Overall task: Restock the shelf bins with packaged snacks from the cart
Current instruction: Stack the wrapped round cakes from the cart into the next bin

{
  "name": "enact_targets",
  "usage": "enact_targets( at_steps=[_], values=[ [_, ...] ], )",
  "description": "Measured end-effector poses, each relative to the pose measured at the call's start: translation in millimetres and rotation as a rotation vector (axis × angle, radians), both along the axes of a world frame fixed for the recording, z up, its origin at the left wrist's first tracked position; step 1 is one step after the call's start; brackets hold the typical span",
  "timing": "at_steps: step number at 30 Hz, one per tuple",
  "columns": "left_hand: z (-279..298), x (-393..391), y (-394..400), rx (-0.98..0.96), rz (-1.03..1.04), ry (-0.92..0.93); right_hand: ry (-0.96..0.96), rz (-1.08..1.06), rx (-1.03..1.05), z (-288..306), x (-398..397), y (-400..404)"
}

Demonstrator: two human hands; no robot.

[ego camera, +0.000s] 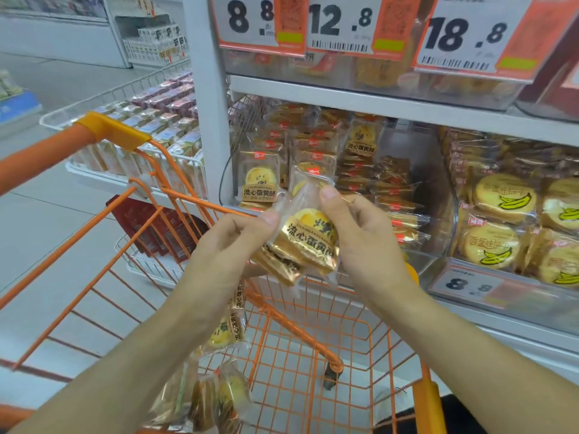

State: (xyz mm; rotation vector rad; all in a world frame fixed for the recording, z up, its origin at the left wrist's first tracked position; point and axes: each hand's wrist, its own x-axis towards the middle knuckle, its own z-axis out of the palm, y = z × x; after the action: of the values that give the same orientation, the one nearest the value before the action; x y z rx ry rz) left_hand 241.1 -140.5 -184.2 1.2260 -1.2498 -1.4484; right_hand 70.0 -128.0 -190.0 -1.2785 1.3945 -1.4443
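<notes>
Both hands, left hand and right hand, gripped a stack of snack packets (gold-wrapped) above the orange cart, near the shelf bin.

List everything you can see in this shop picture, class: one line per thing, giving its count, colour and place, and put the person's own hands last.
Held snack packets: a small stack, count unclear, gold and clear, between both hands above the cart.
Shopping cart: one, orange wire, below the hands.
Packets in the cart: several, gold and yellow, lower left of the basket.
Egg-yolk pastry bin: one, clear, middle shelf, partly filled with matching gold packets.
Banana biscuit packets: many, yellow, bin to the right.
Price signs: three, white and orange, top shelf edge.
White wire baskets: at least two, holding boxed goods, behind the cart.
Left hand: pinches the stack's left edge.
Right hand: pinches the right edge.
</notes>
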Motion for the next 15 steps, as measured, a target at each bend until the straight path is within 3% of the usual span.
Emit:
enact_targets(
  at_steps=[4,6,11,15],
  values=[
    [6,6,-2,0.036,-0.429,-0.074,0.280,0.111,-0.146,14,-14,-1],
    [6,0,-5,0.043,-0.516,-0.134,0.394,0.131,-0.171,11,-11,0],
    [12,1,-13,-0.140,-0.486,-0.244,0.278,0.178,-0.159,11,-18,2],
    [14,-12,-16,-0.292,-0.273,-0.116,0.224,0.245,-0.064,9,-24,2]
  ],
)
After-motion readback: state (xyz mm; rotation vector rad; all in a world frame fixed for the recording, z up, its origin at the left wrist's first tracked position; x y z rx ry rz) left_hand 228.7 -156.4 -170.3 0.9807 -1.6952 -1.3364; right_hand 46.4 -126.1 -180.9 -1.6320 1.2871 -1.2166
